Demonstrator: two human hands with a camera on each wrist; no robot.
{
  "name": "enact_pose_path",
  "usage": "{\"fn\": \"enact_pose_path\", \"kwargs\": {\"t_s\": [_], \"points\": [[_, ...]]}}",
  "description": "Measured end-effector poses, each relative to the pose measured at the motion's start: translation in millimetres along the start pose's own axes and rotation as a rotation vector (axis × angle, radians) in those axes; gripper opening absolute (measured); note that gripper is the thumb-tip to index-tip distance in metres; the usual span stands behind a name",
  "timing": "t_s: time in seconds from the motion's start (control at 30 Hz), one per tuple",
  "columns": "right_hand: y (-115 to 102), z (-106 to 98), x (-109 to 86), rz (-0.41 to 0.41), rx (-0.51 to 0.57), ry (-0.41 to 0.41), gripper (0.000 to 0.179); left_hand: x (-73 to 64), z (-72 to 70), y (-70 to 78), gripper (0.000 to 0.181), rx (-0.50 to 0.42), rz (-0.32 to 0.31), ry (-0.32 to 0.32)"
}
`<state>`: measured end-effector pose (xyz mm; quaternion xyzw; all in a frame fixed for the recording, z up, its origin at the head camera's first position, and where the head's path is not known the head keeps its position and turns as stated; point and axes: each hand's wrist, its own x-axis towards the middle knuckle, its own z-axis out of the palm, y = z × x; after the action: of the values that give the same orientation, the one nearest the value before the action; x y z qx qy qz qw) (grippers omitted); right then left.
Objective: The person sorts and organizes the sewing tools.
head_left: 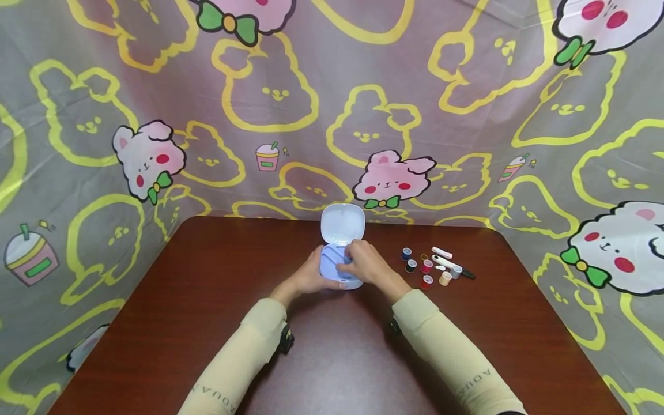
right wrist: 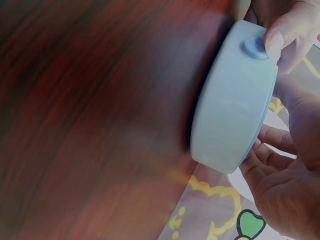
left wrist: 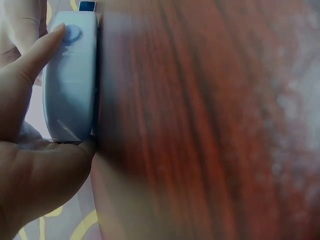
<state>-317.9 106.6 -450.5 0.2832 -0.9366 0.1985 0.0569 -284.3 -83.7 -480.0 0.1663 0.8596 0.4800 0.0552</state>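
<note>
A small white case [head_left: 353,284] stands on the table, its lid [head_left: 342,223] swung up at the back. Inside it, or resting at its top, is a blue divided tray [head_left: 331,263] with a slanting ridge. My left hand [head_left: 308,272] grips the case's left side. In the left wrist view its thumb lies by the round front latch [left wrist: 72,34]. From the right, my right hand [head_left: 368,264] reaches over the case with thumb and fingers at the tray. Whether they pinch the tray or something in it is hidden.
To the right lie several thread spools, among them a blue spool [head_left: 406,254], a red spool [head_left: 427,282] and a beige spool [head_left: 444,279]. Beside them are a white tool with a black end [head_left: 453,266] and a pink-and-white piece [head_left: 442,252]. Patterned cloth [head_left: 290,190] hangs behind the table.
</note>
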Motion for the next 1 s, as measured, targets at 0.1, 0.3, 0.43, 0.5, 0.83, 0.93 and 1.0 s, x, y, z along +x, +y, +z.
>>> {"fn": "enact_pose_path", "kwargs": {"t_s": [0.1, 0.3, 0.43, 0.5, 0.83, 0.93, 1.0], "points": [[-2, 0, -0.1, 0.025, -0.007, -0.012, 0.03, 0.4, 0.5, -0.8, 0.106, 0.003, 0.005, -0.001], [-4, 1, -1.3, 0.057, -0.017, -0.013, 0.031, -0.9, 1.7, -1.4, 0.106, 0.02, 0.002, 0.002], [-5, 1, -1.7, 0.07, -0.029, -0.011, 0.031, -0.7, 1.0, -1.2, 0.106, 0.008, 0.003, 0.002], [-6, 1, -1.9, 0.078, -0.032, -0.009, 0.032, -0.5, 0.6, -1.2, 0.106, 0.004, 0.002, 0.0], [-10, -1, -3.4, 0.106, -0.07, 0.006, 0.032, 1.2, 0.5, -2.7, 0.106, 0.011, 0.006, 0.01], [-10, 0, -3.0, 0.112, -0.083, 0.008, 0.031, 1.3, 0.5, -3.2, 0.107, 0.022, 0.002, 0.009], [-11, 0, -2.7, 0.115, -0.087, 0.011, 0.031, 1.0, -0.3, -2.6, 0.107, 0.028, -0.001, 0.006]]}}
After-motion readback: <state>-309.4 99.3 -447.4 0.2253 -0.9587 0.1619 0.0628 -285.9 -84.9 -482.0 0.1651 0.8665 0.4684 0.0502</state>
